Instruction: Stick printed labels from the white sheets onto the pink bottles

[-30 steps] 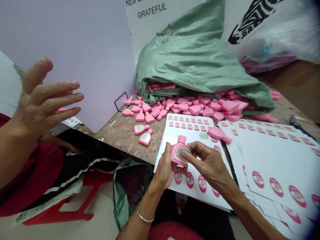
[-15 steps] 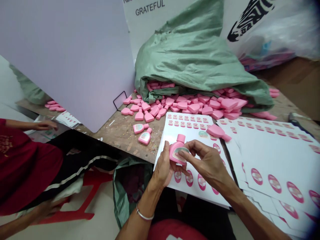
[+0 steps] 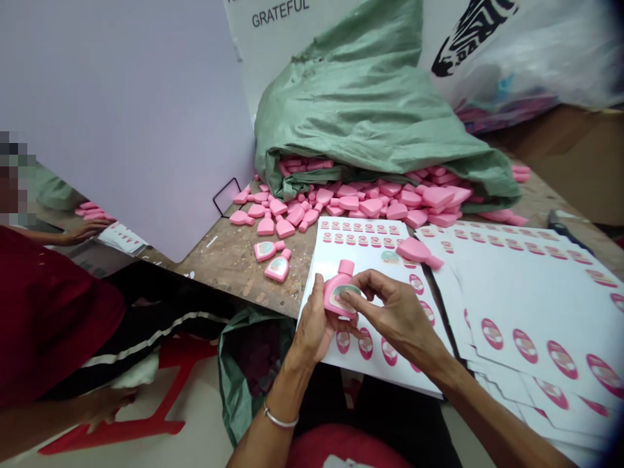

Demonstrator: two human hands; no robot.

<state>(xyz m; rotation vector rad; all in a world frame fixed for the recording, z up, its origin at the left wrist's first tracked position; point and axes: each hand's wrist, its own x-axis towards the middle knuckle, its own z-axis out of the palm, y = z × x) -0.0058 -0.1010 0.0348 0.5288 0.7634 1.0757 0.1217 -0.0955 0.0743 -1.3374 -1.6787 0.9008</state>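
Observation:
My left hand (image 3: 316, 323) is wrapped round a small pink toy bottle (image 3: 333, 291), holding it upright with its cap at the top. Thumb and fingers of my right hand (image 3: 390, 304) pinch an oval sticker (image 3: 348, 299) with a greenish upper part against the bottle's front. Whether the whole sticker touches the bottle I cannot tell. Beneath both hands lies a white sheet of stickers (image 3: 351, 260), with pink ovals and small printed rows. Another pink bottle (image 3: 418, 251) rests on its side at the sheet's right. Two bottles with stickers (image 3: 278, 266) lie on the table to the left.
Many pink bottles (image 3: 373, 207) spill from a green sack (image 3: 341, 110) at the back. More sticker sheets (image 3: 526, 279) are stacked at the right. A pale partition (image 3: 146, 117) stands left, with a co-worker's red sleeve (image 3: 43, 312) beyond. An open green bag (image 3: 231, 364) hangs below the table edge.
The view has shifted slightly, so the table things appear a little farther left. Both my hands keep nearly the same hold on bottle and sticker. The co-worker has moved a little.

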